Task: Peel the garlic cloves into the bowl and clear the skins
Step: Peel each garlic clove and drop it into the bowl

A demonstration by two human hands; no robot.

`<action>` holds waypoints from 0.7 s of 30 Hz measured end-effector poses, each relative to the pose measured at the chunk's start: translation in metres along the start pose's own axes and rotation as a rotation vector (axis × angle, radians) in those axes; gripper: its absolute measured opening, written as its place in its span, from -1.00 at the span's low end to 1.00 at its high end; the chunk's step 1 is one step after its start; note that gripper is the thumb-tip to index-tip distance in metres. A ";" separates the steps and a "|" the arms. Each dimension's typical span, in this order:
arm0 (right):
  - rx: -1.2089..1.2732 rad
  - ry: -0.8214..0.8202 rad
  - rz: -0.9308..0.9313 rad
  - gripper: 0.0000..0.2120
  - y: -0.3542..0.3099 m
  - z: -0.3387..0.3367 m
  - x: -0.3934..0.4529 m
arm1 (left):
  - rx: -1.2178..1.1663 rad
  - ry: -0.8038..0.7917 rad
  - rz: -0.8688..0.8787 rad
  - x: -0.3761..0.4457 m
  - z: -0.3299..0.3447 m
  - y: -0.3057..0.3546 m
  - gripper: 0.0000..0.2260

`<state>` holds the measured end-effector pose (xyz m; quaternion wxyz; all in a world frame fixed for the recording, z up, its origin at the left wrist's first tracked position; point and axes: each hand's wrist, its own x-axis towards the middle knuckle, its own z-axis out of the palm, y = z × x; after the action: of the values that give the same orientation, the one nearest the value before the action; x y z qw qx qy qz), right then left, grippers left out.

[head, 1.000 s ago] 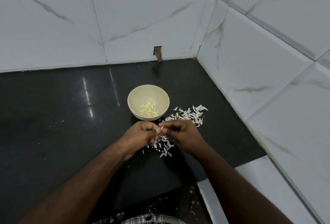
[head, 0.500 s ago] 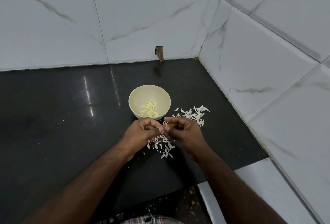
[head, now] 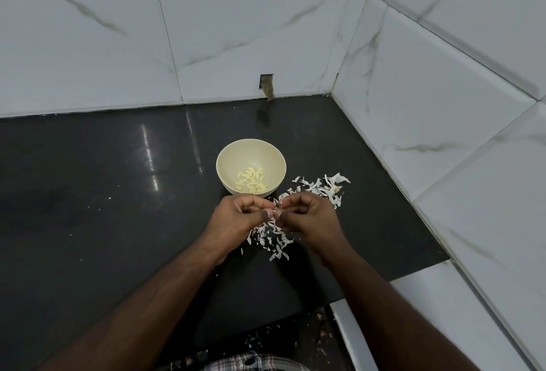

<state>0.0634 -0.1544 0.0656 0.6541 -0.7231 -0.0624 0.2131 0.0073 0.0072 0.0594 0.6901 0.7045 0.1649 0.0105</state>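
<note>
Head view: you are pinching a garlic clove (head: 275, 212) between your left hand (head: 236, 220) and right hand (head: 307, 218), mid-peel. At twelve o'clock sits the bowl (head: 251, 150) of peeled cloves (head: 251, 183); skins (head: 320, 189) are lying around. Next, strip it carefully, drop it in.

Head-worn camera looks steeply down, close over the black counter (head: 103, 193).
</note>
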 end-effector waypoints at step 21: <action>-0.431 0.114 -0.257 -0.87 0.013 0.003 -0.002 | 0.081 0.019 -0.095 0.002 0.002 -0.007 -0.89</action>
<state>0.0577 -0.1542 0.0537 0.5089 -0.8429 -0.1608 0.0687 0.0080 0.0056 0.0526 0.6591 0.7233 0.2050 -0.0222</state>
